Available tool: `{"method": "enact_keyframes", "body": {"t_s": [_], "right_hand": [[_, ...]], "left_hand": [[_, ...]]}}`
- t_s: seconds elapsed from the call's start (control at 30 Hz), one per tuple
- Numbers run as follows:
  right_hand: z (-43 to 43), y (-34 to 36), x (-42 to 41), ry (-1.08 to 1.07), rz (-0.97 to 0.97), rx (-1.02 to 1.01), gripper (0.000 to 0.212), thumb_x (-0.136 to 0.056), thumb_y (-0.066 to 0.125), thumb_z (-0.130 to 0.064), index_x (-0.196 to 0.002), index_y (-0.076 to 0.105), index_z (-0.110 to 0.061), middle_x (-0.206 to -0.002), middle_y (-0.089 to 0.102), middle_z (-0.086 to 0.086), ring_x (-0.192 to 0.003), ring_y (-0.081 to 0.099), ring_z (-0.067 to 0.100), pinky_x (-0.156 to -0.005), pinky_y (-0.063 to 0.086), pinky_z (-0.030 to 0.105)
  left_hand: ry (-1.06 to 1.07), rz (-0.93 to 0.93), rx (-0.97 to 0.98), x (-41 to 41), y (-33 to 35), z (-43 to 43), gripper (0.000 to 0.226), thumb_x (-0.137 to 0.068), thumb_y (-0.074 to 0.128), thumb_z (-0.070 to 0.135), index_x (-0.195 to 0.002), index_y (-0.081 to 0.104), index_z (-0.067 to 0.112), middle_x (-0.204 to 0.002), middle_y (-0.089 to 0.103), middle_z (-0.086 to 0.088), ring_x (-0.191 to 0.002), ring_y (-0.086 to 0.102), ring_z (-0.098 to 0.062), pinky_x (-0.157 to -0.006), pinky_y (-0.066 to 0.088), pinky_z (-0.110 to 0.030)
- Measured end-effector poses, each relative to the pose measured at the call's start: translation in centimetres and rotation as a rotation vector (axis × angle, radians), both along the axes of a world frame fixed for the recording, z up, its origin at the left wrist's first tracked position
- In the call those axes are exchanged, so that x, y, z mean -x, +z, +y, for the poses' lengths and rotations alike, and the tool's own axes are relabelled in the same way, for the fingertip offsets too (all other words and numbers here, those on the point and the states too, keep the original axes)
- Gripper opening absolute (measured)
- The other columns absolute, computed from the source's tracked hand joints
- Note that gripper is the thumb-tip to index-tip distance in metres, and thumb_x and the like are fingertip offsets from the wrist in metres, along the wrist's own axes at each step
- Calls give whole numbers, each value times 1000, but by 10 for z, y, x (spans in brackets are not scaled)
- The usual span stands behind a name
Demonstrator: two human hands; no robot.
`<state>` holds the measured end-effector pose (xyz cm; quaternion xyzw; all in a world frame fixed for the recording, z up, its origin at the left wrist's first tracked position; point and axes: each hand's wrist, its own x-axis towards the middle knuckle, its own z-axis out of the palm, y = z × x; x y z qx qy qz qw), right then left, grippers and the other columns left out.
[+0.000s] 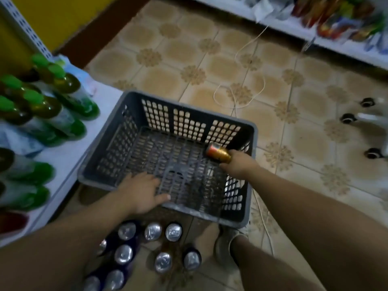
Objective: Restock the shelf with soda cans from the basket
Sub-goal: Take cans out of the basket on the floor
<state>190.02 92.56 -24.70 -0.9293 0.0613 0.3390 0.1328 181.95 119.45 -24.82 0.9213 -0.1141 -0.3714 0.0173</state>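
A grey slotted plastic basket (144,101) sits on the tiled floor beside a low white shelf (69,152). My right hand (238,164) grips a gold and red soda can (217,153) lying on its side at the basket's right inner edge. My left hand (142,192) rests with fingers spread on the basket's near rim and floor grid. Apart from that can, I see nothing else in the basket. Several upright soda cans (152,231) with silver tops stand on the floor just in front of the basket, near my feet.
Bottles with green caps (52,106) lie across the white shelf at left. A thin cord (241,95) loops over the tiles beyond the basket. Another shelf with bright snack packets (340,19) runs along the top right. Small black wheels (348,118) show at the right edge.
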Motion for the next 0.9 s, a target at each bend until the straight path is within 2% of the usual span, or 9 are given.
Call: {"method": "enact_keyframes", "body": {"t_s": [0.07,0.17,0.27,0.37,0.47,0.57,0.67,0.8,0.9], "right_hand": [[4,-32,-10,-34,31,-27,59,-90,63,-38,-140,42,-14,-127,55,13,-112,55,28,-95,44,36],[10,-76,-24,-71,50,-53,61,-89,65,-36,-141,42,-14,-130,53,13,-118,52,28,-102,41,39],[11,-114,-39,-60,14,-13,68,-87,68,-37,-143,37,-11,-136,47,14,-122,49,30,-104,41,39],[7,-151,-54,-33,-38,70,80,-83,73,-31,-147,30,-10,-146,36,14,-129,42,33,-108,37,42],[2,-183,-63,-60,-67,144,102,-77,78,-27,-153,13,-13,-155,21,15,-141,24,35,-114,24,49],[6,-203,-66,-36,-154,246,99,-81,72,-43,-151,12,-7,-146,29,19,-132,30,38,-105,31,49],[15,-215,-61,-28,-118,247,101,-79,70,-52,-150,13,-9,-146,27,21,-133,27,40,-105,32,49],[21,-225,-49,-202,-35,77,91,-81,73,-39,-147,17,-14,-139,37,21,-125,42,44,-101,39,50],[30,-203,-37,-254,-34,-31,84,-79,73,-42,-144,27,-16,-137,41,17,-119,49,40,-96,45,44]], "left_hand": [[-38,36,-82,-1,-21,15,81,-84,16,78,-144,36,27,-155,30,1,-144,21,-20,-116,7,-54],[-61,63,-113,-1,-44,28,113,-58,-10,86,-146,33,29,-156,28,5,-146,15,-17,-114,-4,-58],[-90,-91,-46,1,-62,37,123,-48,-24,88,-128,52,34,-136,53,8,-130,41,-12,-113,18,-45],[-96,-261,76,4,-74,39,115,-54,-21,91,-102,65,32,-104,68,8,-100,60,-14,-95,37,-33],[-84,-270,82,4,-82,42,115,-54,-19,92,-102,66,32,-103,67,10,-97,61,-14,-86,39,-32],[-102,-311,101,5,-93,46,96,-69,-4,89,-81,69,28,-84,70,7,-79,65,-17,-74,44,-33],[-136,-394,91,8,-101,51,82,-77,5,85,-64,64,28,-66,65,7,-62,63,-18,-64,46,-32],[-138,-368,83,7,-95,48,85,-76,3,85,-63,63,28,-63,63,7,-61,63,-18,-63,45,-31],[-85,-238,31,1,-81,40,108,-56,-18,91,-85,64,29,-85,65,7,-84,61,-17,-78,41,-33]]}}
